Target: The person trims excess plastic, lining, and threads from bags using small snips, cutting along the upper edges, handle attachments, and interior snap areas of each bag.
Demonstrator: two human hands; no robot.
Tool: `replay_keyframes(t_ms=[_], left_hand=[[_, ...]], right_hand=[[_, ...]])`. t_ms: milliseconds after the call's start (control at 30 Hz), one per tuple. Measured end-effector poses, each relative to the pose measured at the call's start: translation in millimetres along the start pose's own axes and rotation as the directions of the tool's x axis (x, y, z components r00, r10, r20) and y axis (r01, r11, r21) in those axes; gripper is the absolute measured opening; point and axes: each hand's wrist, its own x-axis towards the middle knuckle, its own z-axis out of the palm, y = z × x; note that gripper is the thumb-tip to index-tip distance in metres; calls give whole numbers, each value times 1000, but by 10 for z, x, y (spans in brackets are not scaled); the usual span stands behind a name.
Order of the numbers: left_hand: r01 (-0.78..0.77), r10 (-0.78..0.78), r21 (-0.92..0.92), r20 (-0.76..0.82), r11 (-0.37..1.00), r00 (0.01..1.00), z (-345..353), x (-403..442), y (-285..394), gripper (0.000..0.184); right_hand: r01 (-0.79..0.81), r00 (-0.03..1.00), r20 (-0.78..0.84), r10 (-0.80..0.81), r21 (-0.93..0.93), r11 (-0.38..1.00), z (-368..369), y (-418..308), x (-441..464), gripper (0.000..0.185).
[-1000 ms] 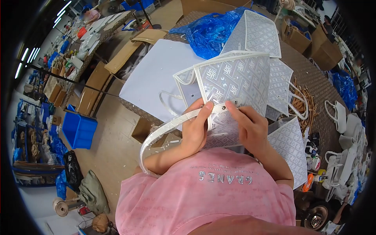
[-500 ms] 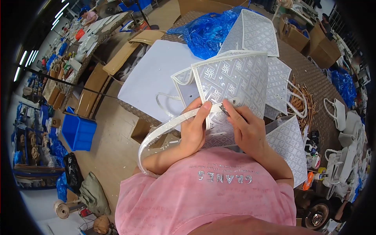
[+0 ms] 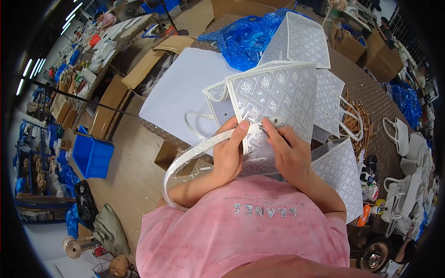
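Observation:
A grey-white patterned tote bag (image 3: pixel 289 92) with white edging is held in front of my chest. My left hand (image 3: pixel 230 150) pinches a white bag strap (image 3: pixel 194 149) against the bag's side, thumb on top; the strap's loop hangs down past my forearm. The strap's end, with a hole in it, lies across the bag's face. At that end my right hand (image 3: pixel 292 150) has its fingers closed around a small metal piece on the strap, mostly hidden by the fingertips. Another patterned bag with a handle (image 3: pixel 197 123) sits just behind.
More patterned bag pieces (image 3: pixel 340 178) lie to the right, beside a bundle of brown strips (image 3: pixel 357 120). Blue plastic film (image 3: pixel 245 41) and a white sheet (image 3: pixel 178 88) cover part of the table. A blue bin (image 3: pixel 92 153) stands on the floor at left.
The bag has shifted very slightly, and my right hand has moved a little left along with its fingertips. My left hand keeps its hold on the strap.

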Motion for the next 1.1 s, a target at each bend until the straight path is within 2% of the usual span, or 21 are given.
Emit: replay_keyframes(t_ms=[467, 600, 700, 767, 867, 900, 1000, 1100], left_hand=[[-4, 4, -7, -4, 1000, 1000, -1, -9, -22, 27], [-14, 15, 8, -25, 1000, 1000, -7, -11, -40, 26], [-29, 30, 57, 0, 998, 1000, 12, -18, -36, 24], [-34, 33, 81, 13, 996, 999, -10, -14, -59, 22], [-244, 238, 460, 70, 854, 969, -129, 38, -151, 18], [-241, 235, 457, 70, 856, 969, -141, 28, -159, 18], [-365, 353, 728, 179, 580, 918, -44, -3, -49, 16], [-430, 363, 731, 262, 531, 894, -29, 3, -33, 17]], right_hand=[[49, 998, 35, -47, -77, 996, 16, 33, -22, 45], [-44, 997, 65, 42, 41, 998, -15, -9, 11, 42], [-152, 983, -46, 177, 329, 932, -11, -91, 89, 31], [-140, 984, -64, 166, 303, 943, -10, -61, 103, 28], [-115, 985, -96, 143, 244, 963, -28, -19, 113, 23], [-89, 991, -84, 108, 199, 976, -42, -13, 116, 24], [-28, 998, -54, 34, 108, 994, -64, -11, 123, 27], [28, 999, -12, -29, -89, 996, -70, -50, 97, 34]])
